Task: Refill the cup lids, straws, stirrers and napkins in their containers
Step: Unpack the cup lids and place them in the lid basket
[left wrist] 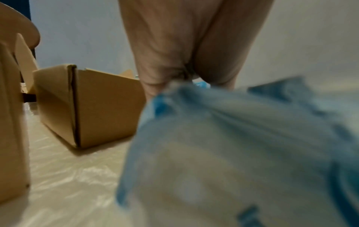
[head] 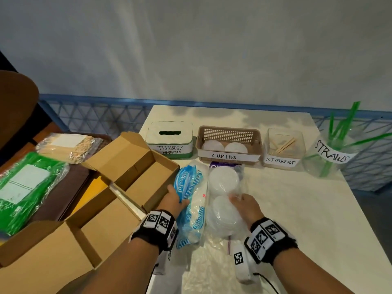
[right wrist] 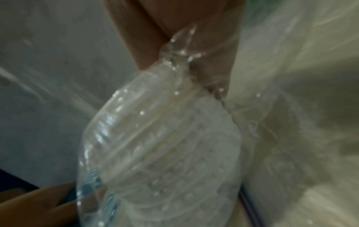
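Your left hand [head: 174, 200] pinches the blue tissue pack [head: 192, 206] by a gathered fold of wrapper, just beside the open cardboard box [head: 135, 166]. Your right hand [head: 244, 205] pinches the clear bag of cup lids [head: 224, 196], its plastic bunched between fingers [right wrist: 136, 38] and thumb; both packs lie side by side on the white table [head: 307, 219]. Off to your left sit the green straw pack [head: 25, 187] and the wooden stirrer pack [head: 67, 147]. Along the far edge, left to right, stand the tissue box [head: 169, 136], the cup lid basket [head: 229, 143] with two lids, the stirrer tub [head: 284, 147] and the straw holder [head: 333, 153].
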The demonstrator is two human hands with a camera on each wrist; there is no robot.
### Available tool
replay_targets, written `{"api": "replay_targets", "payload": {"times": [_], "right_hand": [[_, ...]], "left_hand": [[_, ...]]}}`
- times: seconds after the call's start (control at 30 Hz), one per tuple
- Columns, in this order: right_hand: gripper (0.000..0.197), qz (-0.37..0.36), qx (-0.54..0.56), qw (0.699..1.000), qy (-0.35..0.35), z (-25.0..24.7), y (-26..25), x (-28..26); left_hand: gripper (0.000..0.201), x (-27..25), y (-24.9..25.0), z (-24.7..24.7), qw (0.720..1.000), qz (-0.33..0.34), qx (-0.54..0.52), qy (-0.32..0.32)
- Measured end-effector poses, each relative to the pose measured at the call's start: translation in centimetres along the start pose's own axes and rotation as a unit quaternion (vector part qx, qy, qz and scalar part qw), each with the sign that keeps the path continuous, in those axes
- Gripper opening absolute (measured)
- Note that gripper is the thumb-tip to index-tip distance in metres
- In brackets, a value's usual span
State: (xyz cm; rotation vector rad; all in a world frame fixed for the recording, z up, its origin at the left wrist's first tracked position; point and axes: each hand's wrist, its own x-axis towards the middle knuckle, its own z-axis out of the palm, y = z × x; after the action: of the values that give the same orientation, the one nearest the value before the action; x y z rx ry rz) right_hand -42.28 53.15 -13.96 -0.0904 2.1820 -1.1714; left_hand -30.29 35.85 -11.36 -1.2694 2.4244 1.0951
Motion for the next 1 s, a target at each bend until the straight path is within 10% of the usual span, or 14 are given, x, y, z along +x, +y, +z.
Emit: {"api": "replay_targets", "payload": {"times": [0.23, 0.47, 0.63, 1.0], "right_hand": [[0.06, -0.045, 0.06, 0.992, 0.105, 0.4, -0.5, -0.8], [0.064, -0.279, -0.006, 0.94, 0.196, 1.1, -5.1, -4.4], [0.032, -0.401, 0.015, 0.914, 0.057, 3.5, -10.4, -7.2], [0.023, -0.398, -0.019, 0.893, -0.21, 16.7, -25.4, -14.3]], "left_hand": [[0.079, -1.1, 0.9, 1.6, 0.991, 0.023, 0.09, 0.092], [0.076, -4.0, 2.2, -0.4, 0.982, 0.093, 0.082, 0.143], [0.059, -6.5, 1.8, -7.0, 0.966, 0.122, -0.021, 0.227], [0.058, -11.0, -10.3, -34.8, 0.901, 0.031, -0.029, 0.432]]}}
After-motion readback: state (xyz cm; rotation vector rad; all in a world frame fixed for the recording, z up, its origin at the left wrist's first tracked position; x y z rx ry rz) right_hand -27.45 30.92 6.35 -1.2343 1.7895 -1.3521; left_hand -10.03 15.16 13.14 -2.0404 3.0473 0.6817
